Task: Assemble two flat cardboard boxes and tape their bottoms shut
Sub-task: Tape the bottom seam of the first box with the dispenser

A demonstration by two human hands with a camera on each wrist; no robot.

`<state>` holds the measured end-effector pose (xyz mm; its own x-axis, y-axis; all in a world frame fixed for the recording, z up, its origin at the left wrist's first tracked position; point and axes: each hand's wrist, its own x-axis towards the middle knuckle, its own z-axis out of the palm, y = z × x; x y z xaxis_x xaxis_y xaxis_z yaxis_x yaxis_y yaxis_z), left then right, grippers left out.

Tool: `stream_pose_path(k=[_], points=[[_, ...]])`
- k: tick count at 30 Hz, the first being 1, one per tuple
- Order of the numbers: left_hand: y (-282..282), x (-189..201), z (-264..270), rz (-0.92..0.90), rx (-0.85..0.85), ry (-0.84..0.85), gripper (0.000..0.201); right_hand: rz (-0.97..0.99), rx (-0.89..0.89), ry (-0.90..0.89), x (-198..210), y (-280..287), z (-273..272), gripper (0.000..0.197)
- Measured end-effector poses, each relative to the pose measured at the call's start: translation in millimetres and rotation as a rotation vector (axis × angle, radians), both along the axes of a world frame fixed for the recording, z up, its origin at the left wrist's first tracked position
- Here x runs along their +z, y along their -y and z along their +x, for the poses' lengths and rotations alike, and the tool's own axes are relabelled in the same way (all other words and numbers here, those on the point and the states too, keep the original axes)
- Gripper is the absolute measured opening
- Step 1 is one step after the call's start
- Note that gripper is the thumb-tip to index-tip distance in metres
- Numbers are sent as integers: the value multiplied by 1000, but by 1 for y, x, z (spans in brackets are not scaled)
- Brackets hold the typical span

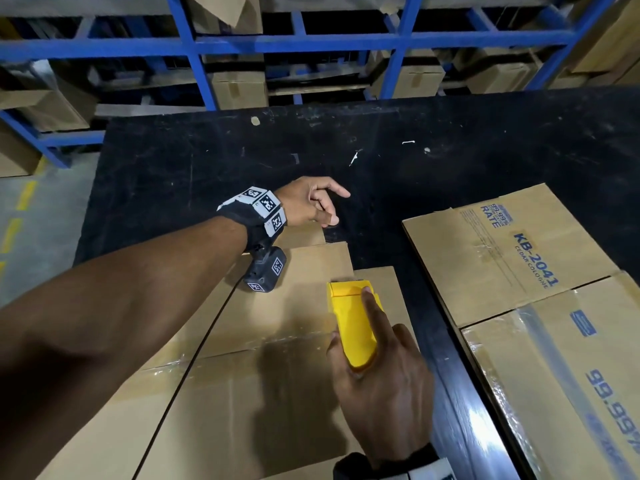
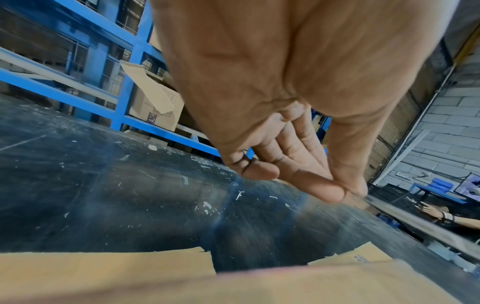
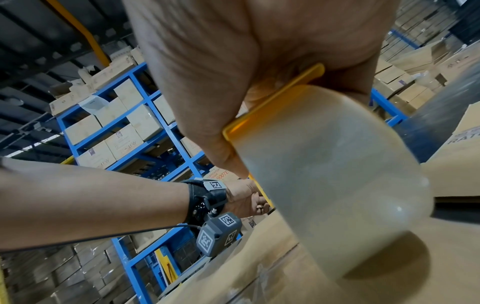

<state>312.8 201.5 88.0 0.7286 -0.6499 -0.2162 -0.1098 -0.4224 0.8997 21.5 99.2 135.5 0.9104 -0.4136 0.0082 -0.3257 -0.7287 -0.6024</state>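
Note:
A plain cardboard box [image 1: 270, 393] lies in front of me on the black table [image 1: 207, 168], with clear tape [image 1: 242, 346] glinting across its seam. My right hand [image 1: 377, 362] grips a yellow tape dispenser [image 1: 349, 317] on the box's right flap, index finger stretched along its top. The right wrist view shows the clear tape roll [image 3: 332, 174] against the cardboard. My left hand [image 1: 329, 207] hovers over the box's far flap edge, fingers loosely curled with nothing visible in them [image 2: 311, 181]. A second, printed box [image 1: 519, 265] lies to the right with tape along its seam.
Blue racks [image 1: 194, 46] stacked with cartons stand behind the table. Grey floor with a yellow dashed line [image 1: 20, 209] runs along the table's left side. Another person's hand [image 2: 436, 211] rests on a surface far off to the right.

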Motion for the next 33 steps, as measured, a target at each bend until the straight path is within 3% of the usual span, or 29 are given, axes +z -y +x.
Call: stream_pose_path(k=[18, 29, 33], points=[[-3, -17, 11, 98, 3, -138, 57, -31, 36, -154, 8, 2, 10, 72], [12, -28, 10, 437, -136, -81, 56, -26, 64, -217, 5, 3, 11, 72], [21, -20, 3, 567, -162, 59, 60, -52, 61, -238, 6, 3, 14, 71]])
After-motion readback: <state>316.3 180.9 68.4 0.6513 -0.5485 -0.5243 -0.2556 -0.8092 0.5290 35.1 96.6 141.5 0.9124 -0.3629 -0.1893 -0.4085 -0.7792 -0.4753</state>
